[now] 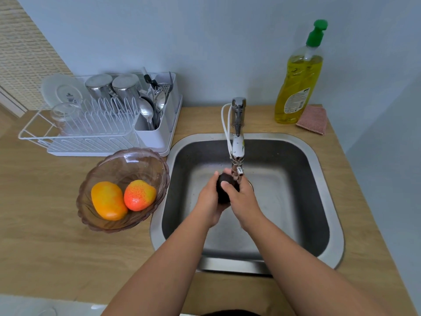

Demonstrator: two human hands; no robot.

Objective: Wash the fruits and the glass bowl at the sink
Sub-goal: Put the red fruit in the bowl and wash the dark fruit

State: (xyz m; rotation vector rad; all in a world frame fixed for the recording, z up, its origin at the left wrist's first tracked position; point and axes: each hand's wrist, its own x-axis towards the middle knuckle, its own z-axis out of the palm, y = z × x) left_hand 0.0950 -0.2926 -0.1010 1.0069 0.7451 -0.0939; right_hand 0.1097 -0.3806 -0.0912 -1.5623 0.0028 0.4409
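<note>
– Crockery on the far left is hard to read: the white dish rack [91,135] holds a plate [61,90], two upturned steel cups [100,86] and a clear glass [63,117] that almost vanishes against the wires. What of the cutlery?
– Spoons and forks stand packed in the rack's cutlery holder [150,135], overlapping too much to count. In front of the rack the glass bowl [136,160] sits on the wooden counter [45,247], just beside the left rim of the sink [328,179].
– And inside it?
– Two fruits in plain sight: an orange-yellow fruit [108,200] on the left and a red-orange fruit [139,195] touching it on the right.
– The third?
– A dark fruit [224,192], possibly an avocado, is held over the basin, right under the spout of the tap [238,115]. Fingers cover most of it.
– How do the person's hands lie?
– Both forearms reach forward, cut off at the bottom edge. The left hand [208,201] cups the fruit from the left and below, fingers curled round its far side. The right hand [242,199] wraps it from the right, thumb laid across the top. Whether water runs cannot be made out.
– Further right?
– A soap bottle [298,76], yellow with a green cap, stands at the back of the counter. A pink cloth [313,119] lies just beside it on the right.
</note>
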